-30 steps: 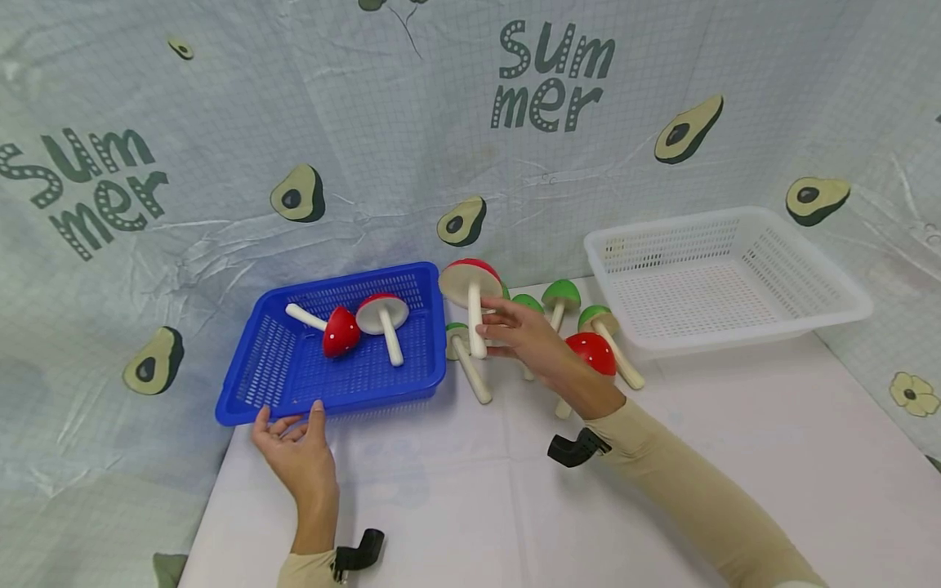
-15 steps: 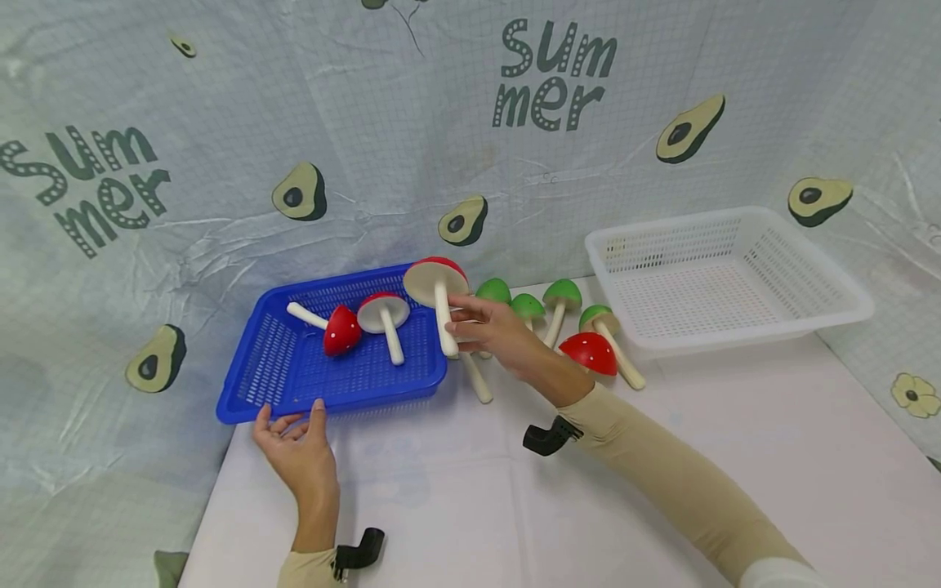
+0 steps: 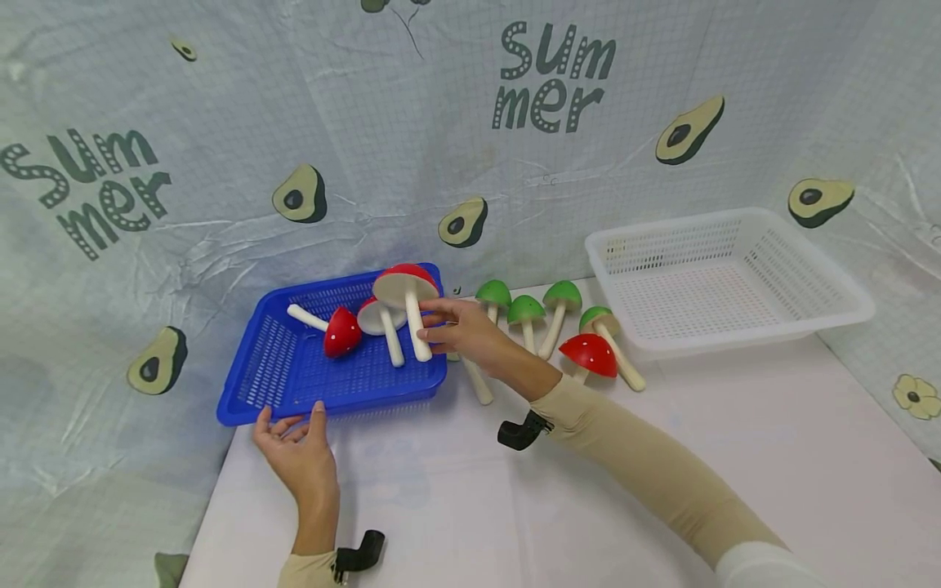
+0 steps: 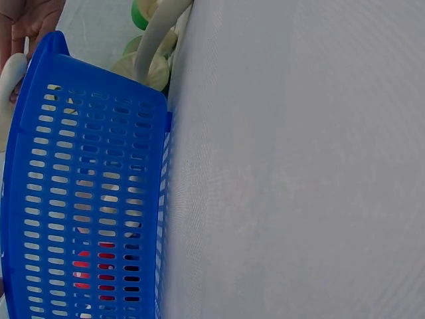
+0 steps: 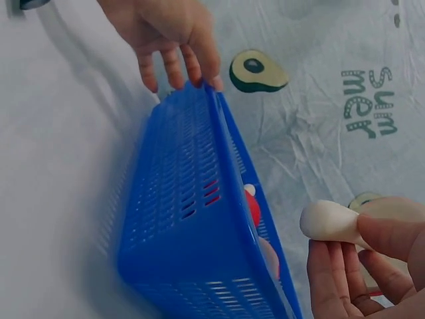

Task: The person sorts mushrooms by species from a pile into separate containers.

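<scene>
My right hand (image 3: 466, 333) pinches the white stem of a red-capped toy mushroom (image 3: 416, 322), cap up, above the right side of the blue basket (image 3: 294, 404). In the right wrist view, thumb and fingers close round that stem (image 5: 327, 220). Inside the basket lie two more toy mushrooms: a red spotted one (image 3: 341, 332) on its side and another (image 3: 391, 333) showing its pale underside, partly covered by the held one. At the basket's near left corner, my left hand (image 3: 303, 461) holds the rim, thumb at the edge and fingers against the outer wall.
Several green-capped toy mushrooms (image 3: 525, 310) and one red-capped mushroom (image 3: 588, 355) lie on the white table (image 3: 441, 506) right of the blue basket. One white stem (image 3: 479, 384) shows below my right hand. A white basket (image 3: 735, 328) stands at the back right, against the patterned cloth.
My right hand has carried the red mushroom leftward, from beside the blue basket to over its right part. The left hand has stayed at the basket rim.
</scene>
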A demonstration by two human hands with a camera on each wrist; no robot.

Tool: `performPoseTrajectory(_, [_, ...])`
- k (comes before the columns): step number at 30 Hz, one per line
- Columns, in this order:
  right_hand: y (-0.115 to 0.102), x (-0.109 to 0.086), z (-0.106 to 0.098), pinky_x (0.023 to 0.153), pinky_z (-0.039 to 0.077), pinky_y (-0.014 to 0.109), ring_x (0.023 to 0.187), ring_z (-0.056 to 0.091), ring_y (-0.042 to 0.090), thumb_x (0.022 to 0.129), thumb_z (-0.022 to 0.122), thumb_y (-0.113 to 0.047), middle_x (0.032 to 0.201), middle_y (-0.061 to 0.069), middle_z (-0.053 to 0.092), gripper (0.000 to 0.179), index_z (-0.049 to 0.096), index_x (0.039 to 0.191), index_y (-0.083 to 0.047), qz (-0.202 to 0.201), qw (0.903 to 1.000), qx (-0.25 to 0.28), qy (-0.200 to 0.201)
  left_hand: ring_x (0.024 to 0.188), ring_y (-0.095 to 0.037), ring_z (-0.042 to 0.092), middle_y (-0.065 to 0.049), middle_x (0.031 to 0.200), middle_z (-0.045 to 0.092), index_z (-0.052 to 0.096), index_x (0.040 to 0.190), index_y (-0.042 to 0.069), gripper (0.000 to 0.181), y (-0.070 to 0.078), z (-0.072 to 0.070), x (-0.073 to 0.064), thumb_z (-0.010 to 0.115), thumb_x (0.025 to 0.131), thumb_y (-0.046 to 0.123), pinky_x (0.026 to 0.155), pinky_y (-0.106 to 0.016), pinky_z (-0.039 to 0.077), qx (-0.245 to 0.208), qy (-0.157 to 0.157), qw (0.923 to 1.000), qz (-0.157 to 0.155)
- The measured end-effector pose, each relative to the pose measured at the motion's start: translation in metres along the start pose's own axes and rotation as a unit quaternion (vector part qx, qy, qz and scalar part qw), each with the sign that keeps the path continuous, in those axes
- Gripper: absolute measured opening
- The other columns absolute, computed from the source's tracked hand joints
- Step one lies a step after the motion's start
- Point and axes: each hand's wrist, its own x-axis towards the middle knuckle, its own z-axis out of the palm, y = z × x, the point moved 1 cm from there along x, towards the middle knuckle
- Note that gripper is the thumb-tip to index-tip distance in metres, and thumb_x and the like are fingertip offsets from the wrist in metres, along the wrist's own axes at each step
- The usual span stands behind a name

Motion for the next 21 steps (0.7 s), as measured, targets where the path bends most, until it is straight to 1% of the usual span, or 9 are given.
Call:
performPoseTrajectory(4, [0.000,0.004,0.007,0.088,0.060,0.036,0.105,0.068,0.023,0.095,0.071,-0.005,0.125,0.014,0.063,0.053,0.054,0.145,-0.006,0.001,0.9998,-0.018,-0.008,0.090,-0.008,0.050,0.008,0.108,0.044,0.028,0.154,0.013,0.076,0.000,0.000,0.000,0.074,0.095,0.027,0.068,-0.013,0.043,0.002,0.000,1.0000,0.000])
performPoseTrajectory(9, [0.000,0.008,0.013,0.087,0.060,0.036,0.104,0.068,0.024,0.094,0.071,-0.002,0.124,0.016,0.063,0.054,0.053,0.145,-0.004,0.005,0.9996,-0.025,-0.013,0.090,-0.009,0.050,0.008,0.109,0.044,0.028,0.154,0.015,0.075,0.000,0.000,0.000,0.073,0.095,0.027,0.069,-0.013,0.044,0.006,-0.001,1.0000,0.000])
performPoseTrajectory(15, [0.002,0.011,0.016,0.086,0.060,0.036,0.103,0.068,0.023,0.094,0.071,-0.001,0.123,0.015,0.063,0.053,0.054,0.144,-0.004,0.011,0.9993,-0.033,-0.012,0.092,-0.008,0.050,0.009,0.110,0.043,0.027,0.154,0.015,0.075,0.001,0.000,-0.001,0.072,0.095,0.028,0.071,-0.012,0.045,0.016,-0.001,0.9999,-0.006])
performPoseTrajectory(21, [0.003,0.013,0.018,0.085,0.060,0.036,0.103,0.068,0.024,0.093,0.071,0.000,0.122,0.015,0.063,0.053,0.055,0.143,-0.002,0.014,0.9991,-0.038,-0.013,0.092,-0.009,0.051,0.008,0.109,0.043,0.028,0.154,0.015,0.075,0.001,0.000,0.000,0.073,0.095,0.028,0.071,-0.011,0.045,0.015,0.000,0.9999,-0.007])
